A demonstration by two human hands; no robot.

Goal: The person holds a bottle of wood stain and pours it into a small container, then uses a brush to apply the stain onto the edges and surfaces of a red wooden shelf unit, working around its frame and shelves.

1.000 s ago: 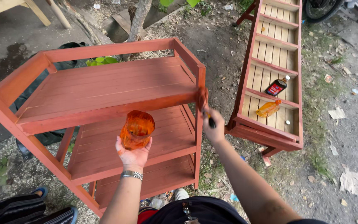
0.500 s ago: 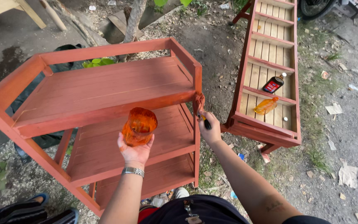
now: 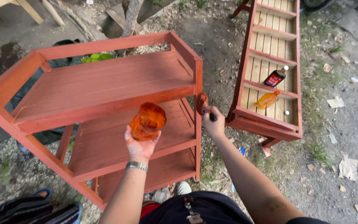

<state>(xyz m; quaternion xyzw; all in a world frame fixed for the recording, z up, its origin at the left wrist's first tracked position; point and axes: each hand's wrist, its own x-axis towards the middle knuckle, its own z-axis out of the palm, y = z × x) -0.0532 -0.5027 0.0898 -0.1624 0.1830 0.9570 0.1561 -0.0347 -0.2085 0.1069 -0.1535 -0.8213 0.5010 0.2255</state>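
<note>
Red-stained shelf rack (image 3: 104,83), top and middle shelves coated, near-right corner post (image 3: 198,124) under work: right hand (image 3: 213,124) closed round a brush (image 3: 202,103) against that post, left hand (image 3: 141,145) cupping an orange jar (image 3: 147,121) before the middle shelf; second rack (image 3: 270,70), far right, slats mostly bare.
</note>
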